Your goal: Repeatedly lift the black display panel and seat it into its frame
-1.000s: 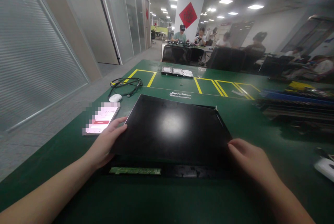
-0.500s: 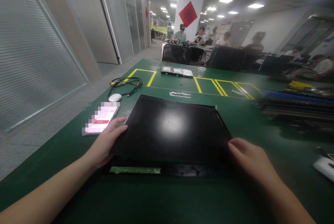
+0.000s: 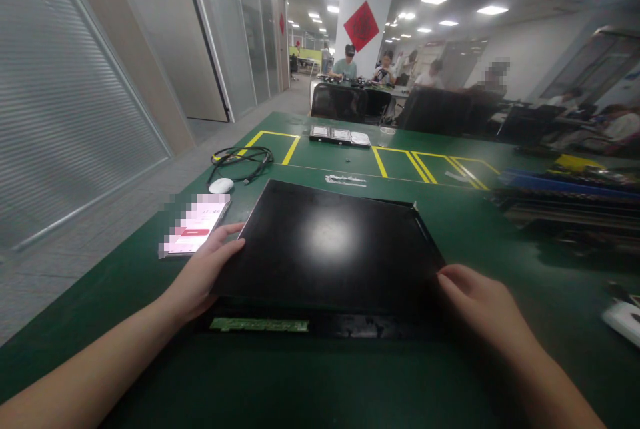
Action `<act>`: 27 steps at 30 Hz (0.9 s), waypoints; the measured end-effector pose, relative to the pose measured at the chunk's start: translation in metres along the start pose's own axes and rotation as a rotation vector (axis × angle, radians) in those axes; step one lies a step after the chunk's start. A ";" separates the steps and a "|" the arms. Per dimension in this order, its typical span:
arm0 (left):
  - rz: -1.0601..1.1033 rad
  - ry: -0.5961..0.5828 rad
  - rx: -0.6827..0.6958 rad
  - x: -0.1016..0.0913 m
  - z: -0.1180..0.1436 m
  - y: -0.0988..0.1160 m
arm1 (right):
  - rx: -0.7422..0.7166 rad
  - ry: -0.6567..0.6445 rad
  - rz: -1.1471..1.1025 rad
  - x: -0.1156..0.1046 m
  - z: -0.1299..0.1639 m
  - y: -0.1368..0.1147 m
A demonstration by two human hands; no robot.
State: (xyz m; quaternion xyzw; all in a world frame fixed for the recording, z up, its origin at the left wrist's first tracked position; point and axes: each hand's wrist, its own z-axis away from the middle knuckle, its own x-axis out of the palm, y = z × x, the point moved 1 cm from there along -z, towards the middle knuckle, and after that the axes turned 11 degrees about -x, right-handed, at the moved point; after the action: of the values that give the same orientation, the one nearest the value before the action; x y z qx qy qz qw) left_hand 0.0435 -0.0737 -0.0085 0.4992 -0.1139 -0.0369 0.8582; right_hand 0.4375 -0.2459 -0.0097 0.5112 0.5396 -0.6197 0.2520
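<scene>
A black flat display panel [image 3: 300, 269] is held between both hands over the green table, a bright reflection in its middle. My left hand [image 3: 213, 269] grips its left edge, thumb on top and fingers partly hidden below. At the right edge my right hand [image 3: 470, 295] pinches the panel, most of its fingers out of sight. Beneath the near side shows a black frame [image 3: 370, 327] with a green circuit board strip [image 3: 260, 325] along it. Another dark edge of the frame sticks out behind the panel's far right corner.
Left of the panel lie a lit phone [image 3: 197, 232], a white mouse-like object [image 3: 221, 186] and a coiled black cable [image 3: 243, 163]. Several hard drives [image 3: 340, 135] sit at the far side. Blurred dark parts [image 3: 565, 202] are stacked at right, near a white object [image 3: 623, 322]. People sit beyond.
</scene>
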 end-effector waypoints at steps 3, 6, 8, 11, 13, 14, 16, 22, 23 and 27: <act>-0.007 0.012 -0.003 0.001 0.001 0.001 | -0.011 0.009 0.009 0.000 0.000 0.000; -0.010 0.018 -0.007 0.002 0.002 0.001 | -0.014 0.016 0.014 0.001 0.000 0.001; -0.007 0.018 -0.008 0.001 0.002 0.001 | -0.013 0.018 0.019 0.001 0.000 0.002; 0.000 0.015 -0.008 0.000 0.001 0.000 | -0.020 0.019 0.017 0.001 0.000 0.002; 0.003 0.013 -0.003 0.000 0.000 0.000 | -0.022 0.020 0.010 0.001 0.000 0.002; 0.007 0.012 -0.003 -0.001 0.000 0.000 | -0.017 0.018 0.008 0.001 0.000 0.001; 0.015 0.014 -0.002 -0.001 0.000 0.000 | -0.001 0.003 0.006 0.000 0.000 0.001; 0.017 0.023 -0.015 0.003 0.003 0.002 | -0.006 -0.002 0.000 0.000 0.000 -0.001; 0.017 0.028 -0.015 0.003 0.003 0.003 | -0.008 0.001 0.000 0.000 0.000 -0.001; 0.026 0.030 -0.016 0.003 0.003 0.003 | -0.001 -0.001 -0.009 0.000 -0.001 -0.001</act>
State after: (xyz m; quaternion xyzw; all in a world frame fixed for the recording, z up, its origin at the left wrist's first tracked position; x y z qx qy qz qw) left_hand 0.0458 -0.0757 -0.0037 0.4914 -0.1073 -0.0191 0.8641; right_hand 0.4372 -0.2453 -0.0091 0.5083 0.5423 -0.6207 0.2496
